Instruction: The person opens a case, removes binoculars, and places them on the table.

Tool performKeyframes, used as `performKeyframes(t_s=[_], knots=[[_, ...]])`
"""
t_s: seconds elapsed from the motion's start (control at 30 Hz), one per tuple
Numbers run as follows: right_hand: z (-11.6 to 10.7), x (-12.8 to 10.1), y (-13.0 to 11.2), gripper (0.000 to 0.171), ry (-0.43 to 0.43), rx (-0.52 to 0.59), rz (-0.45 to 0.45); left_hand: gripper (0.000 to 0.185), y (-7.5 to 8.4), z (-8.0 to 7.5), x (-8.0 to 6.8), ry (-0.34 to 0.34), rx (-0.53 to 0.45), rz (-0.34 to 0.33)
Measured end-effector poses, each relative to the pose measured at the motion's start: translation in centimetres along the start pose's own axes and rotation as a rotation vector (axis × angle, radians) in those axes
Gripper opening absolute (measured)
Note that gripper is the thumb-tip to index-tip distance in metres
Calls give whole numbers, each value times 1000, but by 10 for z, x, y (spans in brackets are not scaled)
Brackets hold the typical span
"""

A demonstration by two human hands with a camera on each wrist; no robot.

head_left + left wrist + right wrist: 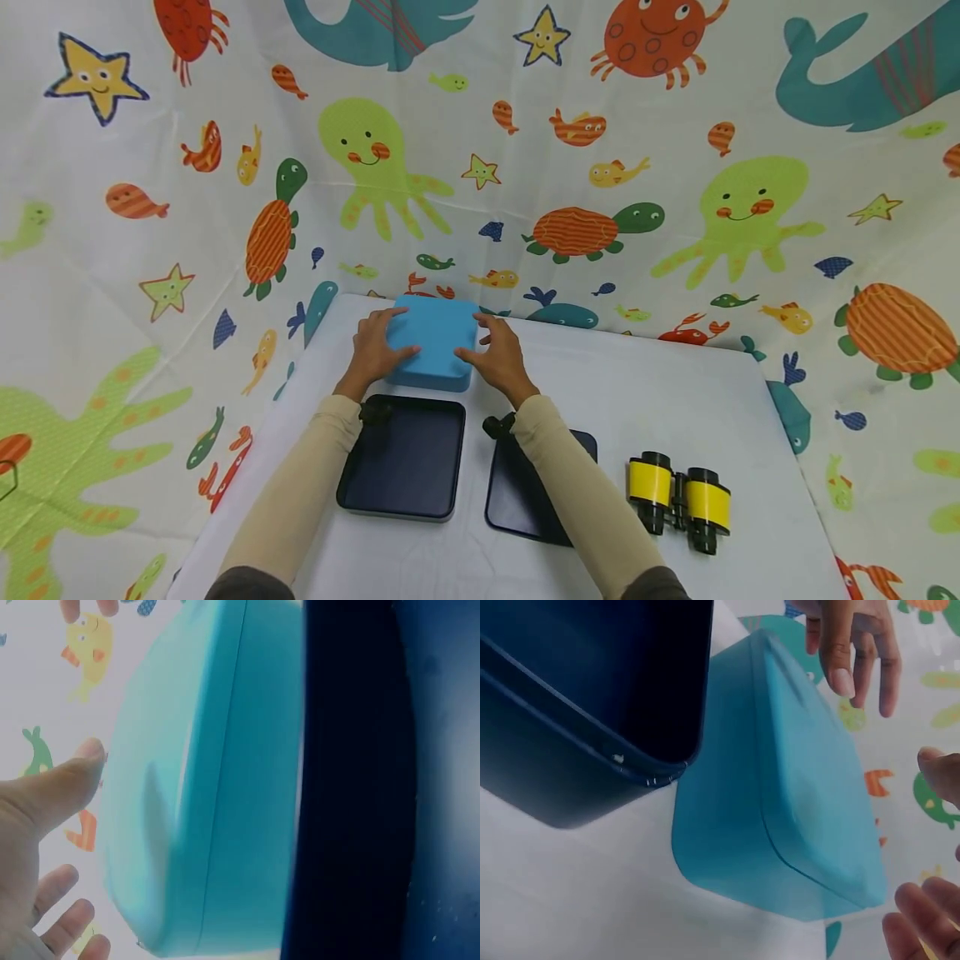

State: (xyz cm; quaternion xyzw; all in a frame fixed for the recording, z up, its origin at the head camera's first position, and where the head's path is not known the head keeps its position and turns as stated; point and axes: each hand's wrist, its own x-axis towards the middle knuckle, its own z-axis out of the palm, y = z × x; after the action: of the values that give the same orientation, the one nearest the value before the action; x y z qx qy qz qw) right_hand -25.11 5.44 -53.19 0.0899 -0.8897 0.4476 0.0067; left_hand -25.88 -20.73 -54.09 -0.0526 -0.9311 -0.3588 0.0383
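A light blue box with a lid (435,337) stands at the back of the white table, its lid on. On its left side is my left hand (375,346), fingers spread and loosely bent, the thumb over the lid's edge. My right hand (498,354) mirrors it on the right side. In the right wrist view both hands appear apart from the closed box (780,802), the left one (855,645) beyond it. A dark, shallow, open container (405,458) sits in front of the blue box, close to my left wrist.
A dark flat lid or tray (525,492) lies partly under my right forearm. Yellow and black binoculars (678,496) rest to the right of it. Behind the table hangs a white cloth (450,108) printed with sea animals.
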Motion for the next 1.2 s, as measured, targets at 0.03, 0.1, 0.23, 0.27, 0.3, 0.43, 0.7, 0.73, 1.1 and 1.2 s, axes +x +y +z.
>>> performKeyframes(t_s=[0.03, 0.1, 0.23, 0.27, 0.3, 0.43, 0.7, 0.73, 1.1, 1.2], knots=[[2, 1, 0, 76, -8, -9, 10, 82, -2, -1, 1, -2, -4, -8], [5, 3, 1, 78, -17, -11, 27, 83, -7, -3, 2, -4, -4, -25], [10, 7, 4, 79, -23, 18, 52, 86, -15, -6, 5, -8, -11, -67], [11, 8, 5, 80, -25, 29, 58, 86, -17, -6, 6, -9, -11, -78], [12, 9, 6, 80, -28, 41, 62, 86, -19, -6, 6, -12, -14, -89], [15, 12, 10, 82, -40, 56, 81, 87, -25, -6, 7, -40, -28, -134], [19, 13, 12, 80, -68, 70, 130, 86, -28, -4, 4, -79, -76, -151], [19, 13, 12, 80, -68, 69, 133, 85, -28, -4, 4, -79, -81, -148], [23, 13, 12, 80, -61, 61, 148, 81, -26, -2, 3, -68, -72, -123], [24, 12, 11, 80, -58, 56, 157, 80, -24, -3, 2, -73, -71, -137]])
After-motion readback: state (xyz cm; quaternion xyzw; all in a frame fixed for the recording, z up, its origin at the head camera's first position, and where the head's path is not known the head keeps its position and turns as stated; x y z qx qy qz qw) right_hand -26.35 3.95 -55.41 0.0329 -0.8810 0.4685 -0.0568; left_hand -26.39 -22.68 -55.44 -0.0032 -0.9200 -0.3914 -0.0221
